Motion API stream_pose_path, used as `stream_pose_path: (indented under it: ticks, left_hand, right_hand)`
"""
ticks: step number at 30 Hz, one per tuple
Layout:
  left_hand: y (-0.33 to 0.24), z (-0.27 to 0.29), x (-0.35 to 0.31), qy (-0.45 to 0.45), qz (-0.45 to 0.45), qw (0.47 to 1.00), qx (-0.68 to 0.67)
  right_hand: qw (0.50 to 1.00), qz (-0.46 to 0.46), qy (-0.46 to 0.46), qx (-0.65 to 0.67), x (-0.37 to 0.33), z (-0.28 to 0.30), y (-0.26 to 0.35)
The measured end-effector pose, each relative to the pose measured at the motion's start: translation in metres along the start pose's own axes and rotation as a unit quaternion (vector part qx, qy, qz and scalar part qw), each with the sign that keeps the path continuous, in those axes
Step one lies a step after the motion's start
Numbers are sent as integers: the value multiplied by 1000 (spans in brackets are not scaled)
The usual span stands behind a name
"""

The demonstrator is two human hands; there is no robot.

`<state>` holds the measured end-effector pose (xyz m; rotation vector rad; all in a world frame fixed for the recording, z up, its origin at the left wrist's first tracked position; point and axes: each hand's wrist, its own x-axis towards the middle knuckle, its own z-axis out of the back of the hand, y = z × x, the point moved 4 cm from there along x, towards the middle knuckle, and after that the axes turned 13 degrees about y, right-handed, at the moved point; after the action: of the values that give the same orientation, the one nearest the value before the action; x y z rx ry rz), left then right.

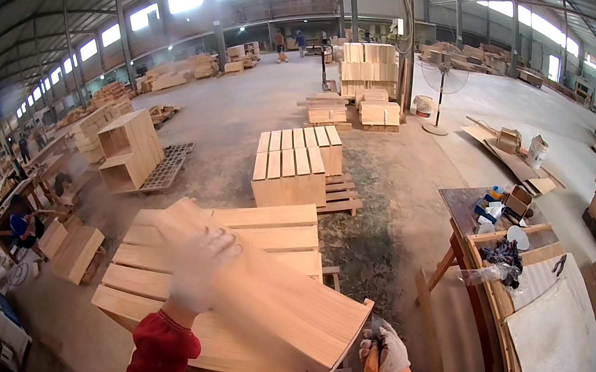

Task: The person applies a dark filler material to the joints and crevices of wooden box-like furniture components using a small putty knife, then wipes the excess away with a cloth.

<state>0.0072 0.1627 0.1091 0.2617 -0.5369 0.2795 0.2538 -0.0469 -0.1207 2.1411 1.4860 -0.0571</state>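
Note:
A long pale wooden piece [278, 305], perhaps a drawer or box, lies tilted across slatted wooden boxes [140, 282] right in front of me. My left hand [199, 268], in a pale glove, is over its left part; motion smears the fingers, so I cannot tell whether they grip it. My right hand [389, 355], in a white glove, is closed around a hand tool [372, 362] with an orange-brown handle. The tool's dark upper end is beside the right end of the wooden piece; its exact kind is unclear.
Another slatted box stack [291, 173] stands ahead on a pallet [341, 197]. At right, a workbench [482, 284] carries small containers, dark cloth and a covered sheet. A pedestal fan [441, 92] stands farther off. An open wooden cabinet [133, 146] is at left. People work nearby.

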Motion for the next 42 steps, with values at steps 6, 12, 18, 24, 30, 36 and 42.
stream_pose_path:
  ticks: [6,12,18,24,30,36,42]
  left_hand:
    - [-19,13,1,35,4,995,98]
    - [-43,50,10,46,122,987,98]
    - [-50,45,5,110,224,961,121]
    - [-73,16,0,141,194,959,148]
    - [-76,17,9,176,224,950,131]
    - [-52,10,19,147,252,952,94]
    - [-41,3,26,143,271,947,99]
  right_hand:
    - [998,5,-29,-62,1,15,24]
    - [998,38,-21,-38,15,29,54]
    - [997,42,24,-60,16,11,61]
    - [983,43,90,-153,7,-19,64]
    - [950,152,169,-214,-24,-81,83]
    - [886,161,215,-379,-49,-116,82]
    - [695,311,215,-612,-43,-129,78]
